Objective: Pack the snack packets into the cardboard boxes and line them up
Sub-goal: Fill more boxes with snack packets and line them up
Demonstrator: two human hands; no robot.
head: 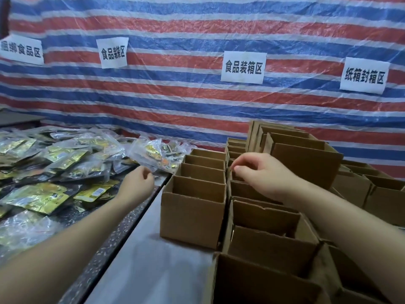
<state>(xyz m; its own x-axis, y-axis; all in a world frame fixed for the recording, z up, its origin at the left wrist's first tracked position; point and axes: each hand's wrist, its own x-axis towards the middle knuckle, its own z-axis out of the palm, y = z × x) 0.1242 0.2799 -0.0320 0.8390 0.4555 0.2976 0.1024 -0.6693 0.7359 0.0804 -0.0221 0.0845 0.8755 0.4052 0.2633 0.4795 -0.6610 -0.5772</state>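
Observation:
My left hand [137,183] pinches the lower edge of a clear bag of snack packets [154,155], lifted just left of the boxes. My right hand [260,172] has its fingers curled on the rim of an open cardboard box [243,189] in the second row. A row of open boxes [195,209] runs away from me beside it; the nearest one looks hollow. A pile of gold and black snack packets [54,163] covers the dark table on the left.
More open boxes [274,249] crowd the right side, with a taller stack [306,159] behind my right hand. A grey table surface [153,260] lies in front of the box row. A striped tarp with paper signs [243,66] hangs behind.

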